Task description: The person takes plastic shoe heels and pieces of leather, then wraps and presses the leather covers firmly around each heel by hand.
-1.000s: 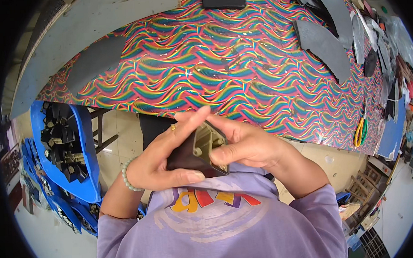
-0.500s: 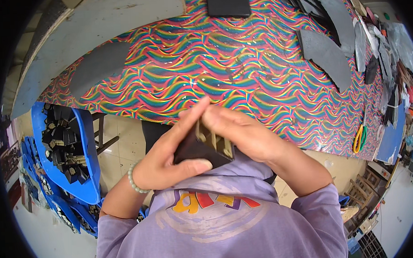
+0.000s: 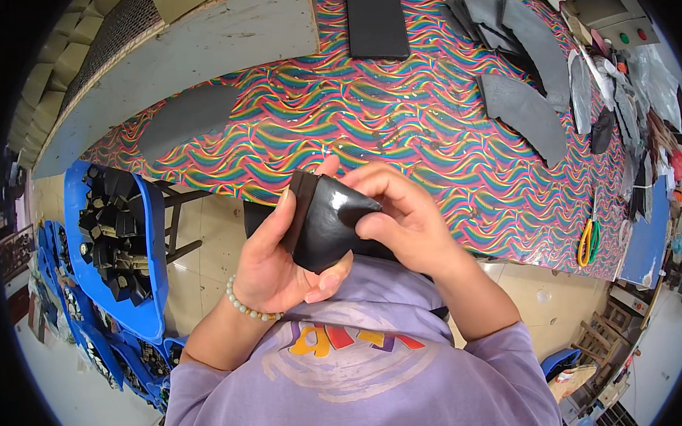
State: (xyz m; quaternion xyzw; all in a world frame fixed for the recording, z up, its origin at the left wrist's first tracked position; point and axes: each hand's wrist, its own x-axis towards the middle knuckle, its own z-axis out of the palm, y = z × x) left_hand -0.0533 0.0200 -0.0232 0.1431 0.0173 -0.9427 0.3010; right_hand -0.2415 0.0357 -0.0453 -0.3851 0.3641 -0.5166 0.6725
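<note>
While held, black piece [image 3: 328, 221] looks glossy, folded.

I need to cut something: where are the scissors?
In the head view, the scissors lie at the right end of the patterned table, near its front edge, right of the person's hands.

Both hands on a glossy black folded piece [image 3: 326, 225], held at chest height over the near table edge. Left hand [image 3: 278, 257] cups it from below, thumb under, bead bracelet [image 3: 246, 308] on the wrist. Right hand [image 3: 402, 218] pinches its upper right corner. Table [image 3: 337, 129] has a rainbow wave-pattern cover with dark grey cut sheets [image 3: 523, 110] on it. Blue crate [image 3: 114, 246] of black parts sits to the left. Yellow-green scissors [image 3: 588, 240] lie at the table's right end.
</note>
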